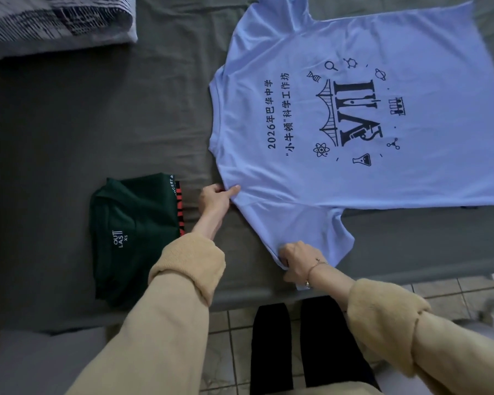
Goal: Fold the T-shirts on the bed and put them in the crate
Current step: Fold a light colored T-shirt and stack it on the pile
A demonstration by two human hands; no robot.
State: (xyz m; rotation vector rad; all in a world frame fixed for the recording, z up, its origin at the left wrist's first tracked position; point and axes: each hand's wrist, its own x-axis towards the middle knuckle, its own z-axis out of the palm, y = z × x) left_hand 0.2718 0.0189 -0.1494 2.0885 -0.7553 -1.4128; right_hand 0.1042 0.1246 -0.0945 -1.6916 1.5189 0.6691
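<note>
A light blue T-shirt (pixel 354 115) with dark printed graphics and text lies spread flat on the grey bed (pixel 97 124), collar toward the left. My left hand (pixel 216 199) pinches the shirt's shoulder near the collar. My right hand (pixel 300 262) grips the edge of the near sleeve, close to the bed's front edge. A folded dark green T-shirt (pixel 131 238) with a white label lies to the left of my left arm, on top of a red and black garment (pixel 180 203) that shows only as a strip.
A striped folded blanket or pillow (pixel 57 21) lies at the bed's far left corner. Tiled floor (pixel 228 352) and my dark-clad legs (pixel 271 349) are below the bed's front edge. No crate is in view.
</note>
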